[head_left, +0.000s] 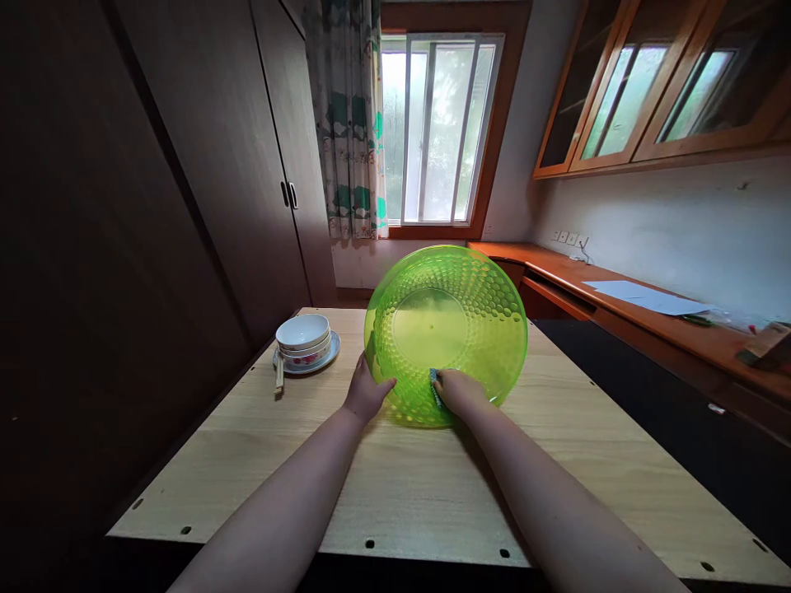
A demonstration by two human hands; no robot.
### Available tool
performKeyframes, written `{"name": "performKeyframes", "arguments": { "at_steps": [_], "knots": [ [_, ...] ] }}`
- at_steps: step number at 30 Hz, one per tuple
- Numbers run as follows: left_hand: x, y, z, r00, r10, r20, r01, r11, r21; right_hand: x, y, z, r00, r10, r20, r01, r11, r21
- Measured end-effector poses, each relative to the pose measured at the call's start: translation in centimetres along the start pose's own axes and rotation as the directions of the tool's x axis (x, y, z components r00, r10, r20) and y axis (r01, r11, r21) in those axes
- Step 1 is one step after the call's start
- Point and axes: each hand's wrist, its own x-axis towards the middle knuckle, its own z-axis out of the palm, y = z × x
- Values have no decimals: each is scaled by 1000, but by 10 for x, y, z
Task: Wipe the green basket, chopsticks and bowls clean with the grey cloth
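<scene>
A translucent yellow-green plastic basin (431, 325) with a honeycomb pattern is tipped up on its edge on the wooden table, its inside facing me. My left hand (367, 390) grips its lower left rim, thumb inside and the other fingers hidden behind. Inside the basin, low and right of centre, my right hand (458, 390) presses a small blue-grey cloth (436, 387) against the wall. Its fingers are closed around the cloth and partly hidden.
Stacked bowls (302, 332) stand on a plate (334, 349) at the table's left, with chopsticks (279, 375) leaning beside them. The light wooden tabletop (247, 457) has holes along its edges. A dark wardrobe (203, 148) borders the left; a desk (556, 272) with papers (648, 297) runs along the right.
</scene>
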Motion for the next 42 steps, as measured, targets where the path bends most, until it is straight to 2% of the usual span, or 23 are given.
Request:
{"name": "performKeyframes", "arguments": {
  "at_steps": [8,42],
  "knots": [
    [0,3,0,1000,-17,-4,17,1000,1,0,0,1,999,-41,-15,41,999,-14],
    [1,0,0,998,-60,12,60,998,-27,-1,-1,-1,998,-58,-1,58,998,-4]
  ]
}}
